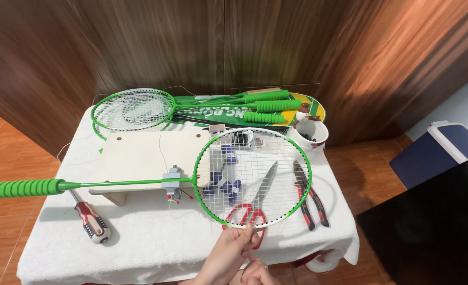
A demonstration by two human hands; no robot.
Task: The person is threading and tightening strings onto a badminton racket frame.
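Observation:
A green badminton racket [202, 158] with white strings lies across the table, its green grip [20, 188] sticking out past the left edge. My left hand [228, 256] pinches the near rim of the racket head. My right hand [257, 273] sits just below it at the picture's bottom edge with its fingers curled; what it holds is hidden. A small grey clamp [171, 182] sits on the shaft over a pale wooden block [139, 155]. Under the strings lie red-handled scissors [255, 203] and several small blue clips [223, 182].
Red-and-black pliers [309, 198] lie right of the racket head and a red-and-white screwdriver [90, 220] at the front left. Two more green rackets [133, 109] and a white cup [310, 133] stand at the back. A white towel [154, 248] covers the table. A blue-and-white box [440, 150] sits on the floor.

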